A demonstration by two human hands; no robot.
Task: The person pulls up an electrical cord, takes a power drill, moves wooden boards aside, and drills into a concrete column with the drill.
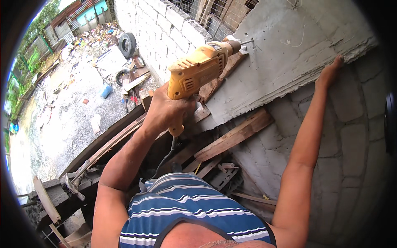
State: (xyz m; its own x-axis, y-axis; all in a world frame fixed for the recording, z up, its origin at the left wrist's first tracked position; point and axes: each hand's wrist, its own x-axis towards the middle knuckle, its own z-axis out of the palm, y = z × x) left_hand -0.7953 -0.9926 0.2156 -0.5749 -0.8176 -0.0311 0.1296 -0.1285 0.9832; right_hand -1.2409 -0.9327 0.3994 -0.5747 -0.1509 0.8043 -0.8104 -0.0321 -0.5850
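your left hand (167,110) is clenched around the grip of the yellow drill (198,70), which you hold up against the concrete beam (289,53), its bit (247,41) touching the beam's face near the upper edge. the bit looks barely sunk in, most of its length still showing, so i judge this hole as just begun rather than finished. one small hole (245,35) already shows in the beam just above the bit. your right hand (329,72) lies flat and open on the beam's lower edge, far to the right of the drill, grasping nothing. below the beam, wooden planks (233,136) lean against the block wall (351,140), and the drill's cord (165,159) hangs down toward your striped shirt (194,206).
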